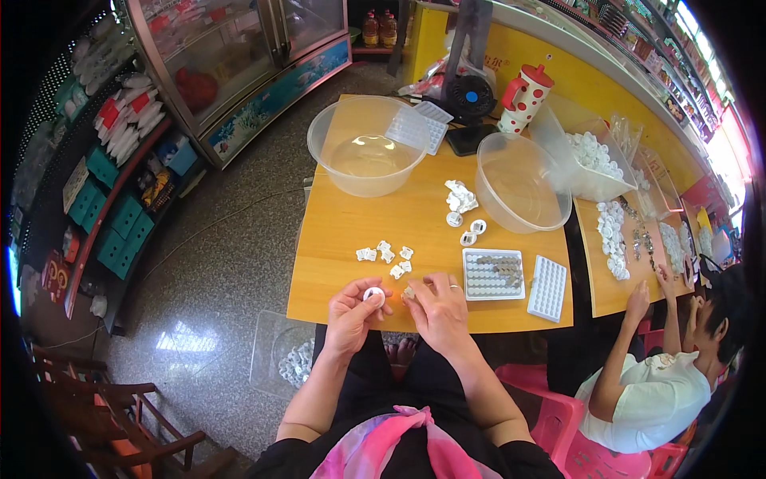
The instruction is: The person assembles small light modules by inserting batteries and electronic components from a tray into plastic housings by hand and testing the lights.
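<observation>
My left hand is closed in a pinch on a round white plastic piece with a dark slot in it, above the table's near edge. Just to the right, my right hand has its fingers pressed together low over the table; a small pale bit shows at the fingertips, too small to name. Beyond my hands lie several small white plastic parts. Right of them stands a white tray with rows of cavities and small grey metal parts in some. A second white cavity tray lies beside it.
A large clear bowl and another clear bowl stand farther back, with white pieces between them. A spotted tumbler, a phone and a bin of white parts are behind. At right, a co-worker sits at an adjoining table.
</observation>
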{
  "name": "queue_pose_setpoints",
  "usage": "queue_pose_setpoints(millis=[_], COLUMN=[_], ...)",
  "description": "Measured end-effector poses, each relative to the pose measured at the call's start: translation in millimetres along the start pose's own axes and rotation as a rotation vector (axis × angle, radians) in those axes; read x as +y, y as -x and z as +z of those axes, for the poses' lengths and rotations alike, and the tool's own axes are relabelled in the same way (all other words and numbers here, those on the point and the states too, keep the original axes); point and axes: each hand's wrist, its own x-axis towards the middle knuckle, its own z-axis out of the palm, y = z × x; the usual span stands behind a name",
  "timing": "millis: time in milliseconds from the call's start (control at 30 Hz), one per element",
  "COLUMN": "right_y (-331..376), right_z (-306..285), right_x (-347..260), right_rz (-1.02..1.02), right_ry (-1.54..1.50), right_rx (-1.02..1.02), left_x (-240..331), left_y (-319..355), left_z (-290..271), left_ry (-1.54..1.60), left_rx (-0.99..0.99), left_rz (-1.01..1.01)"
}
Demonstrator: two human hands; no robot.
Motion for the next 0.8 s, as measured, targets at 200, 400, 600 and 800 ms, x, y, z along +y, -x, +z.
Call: queue_pose_setpoints(millis=[200, 400, 600, 800], right_y=[14, 27, 24, 21], right_z=[1, 4, 10, 3], right_x=[13, 25, 25, 26], right_rz=[-0.056, -0.055, -0.059, 0.066], right_ry=[0.073, -0.015, 0.052, -0.112], right_rx=[-0.047, 0.014, 0.067, 0.118], left_x=[2, -4, -6, -8], left_y=[-3, -9, -11, -13], left_z=[13, 18, 14, 11], left_ry=[0.050, 0.090, 0.113, 0.147], left_rx=[-0.145, -0.261, -0.247, -0.220], left_rz=[-0.015, -0.097, -0.140, -0.070])
